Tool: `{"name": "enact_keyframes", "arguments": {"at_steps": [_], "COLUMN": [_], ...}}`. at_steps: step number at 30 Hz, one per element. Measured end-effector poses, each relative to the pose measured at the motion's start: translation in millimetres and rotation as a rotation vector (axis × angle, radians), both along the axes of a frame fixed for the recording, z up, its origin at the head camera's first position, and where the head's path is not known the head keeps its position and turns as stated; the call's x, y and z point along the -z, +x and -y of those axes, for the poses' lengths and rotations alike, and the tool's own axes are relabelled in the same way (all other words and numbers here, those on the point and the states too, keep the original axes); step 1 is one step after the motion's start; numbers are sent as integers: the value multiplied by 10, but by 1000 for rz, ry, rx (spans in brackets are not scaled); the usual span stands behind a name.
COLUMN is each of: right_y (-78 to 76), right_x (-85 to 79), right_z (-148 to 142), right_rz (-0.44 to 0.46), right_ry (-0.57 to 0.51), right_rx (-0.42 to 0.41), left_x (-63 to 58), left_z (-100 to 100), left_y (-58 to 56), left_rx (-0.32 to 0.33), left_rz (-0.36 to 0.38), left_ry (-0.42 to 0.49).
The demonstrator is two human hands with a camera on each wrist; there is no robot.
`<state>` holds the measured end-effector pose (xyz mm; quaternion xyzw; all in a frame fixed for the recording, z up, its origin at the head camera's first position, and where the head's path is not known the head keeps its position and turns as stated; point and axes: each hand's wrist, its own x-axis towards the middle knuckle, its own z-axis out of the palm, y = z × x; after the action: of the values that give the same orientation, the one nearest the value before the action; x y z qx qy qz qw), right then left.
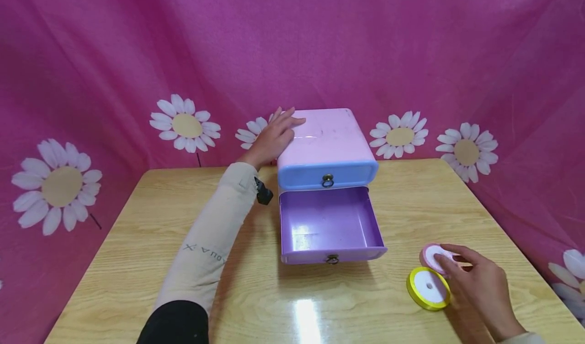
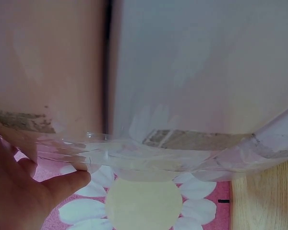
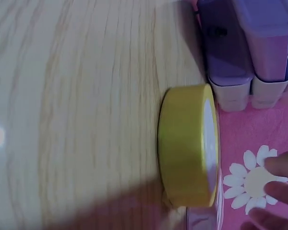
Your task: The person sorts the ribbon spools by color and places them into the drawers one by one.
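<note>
My left hand [image 1: 272,136] rests on the upper left edge of a small pink drawer unit [image 1: 331,135], fingers spread over its top. In the left wrist view the thumb [image 2: 69,184] lies by the unit's clear-taped back edge. The lower purple drawer [image 1: 331,222] is pulled out and holds nothing; the blue upper drawer [image 1: 301,176] is closed. My right hand [image 1: 484,283] reaches over a pink ribbon roll [image 1: 429,256], its thumb overlapping the white centre and its fingers apart. A yellow ribbon roll [image 1: 428,289] lies flat in front of the pink one.
Everything stands on a light wooden table [image 1: 192,201]. Behind and at both sides hangs a magenta cloth [image 1: 292,44] with white daisies. The pulled-out drawer juts toward the front, left of the ribbon rolls.
</note>
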<state>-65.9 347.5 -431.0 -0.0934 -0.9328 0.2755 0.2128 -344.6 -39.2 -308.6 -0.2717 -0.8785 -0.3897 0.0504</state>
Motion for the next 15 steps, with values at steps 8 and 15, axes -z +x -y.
{"name": "enact_keyframes", "arguments": {"at_steps": [8, 15], "right_y": [-139, -265], "right_x": [64, -12], "right_z": [-115, -138], "right_rz": [138, 416], "right_ry": [216, 179], "right_rx": [-86, -91], "left_x": [-9, -4], "left_z": [-4, -7], "left_y": [1, 7], "left_rx": [1, -7], "left_rz": [-6, -1], "left_ry": [-3, -7]}}
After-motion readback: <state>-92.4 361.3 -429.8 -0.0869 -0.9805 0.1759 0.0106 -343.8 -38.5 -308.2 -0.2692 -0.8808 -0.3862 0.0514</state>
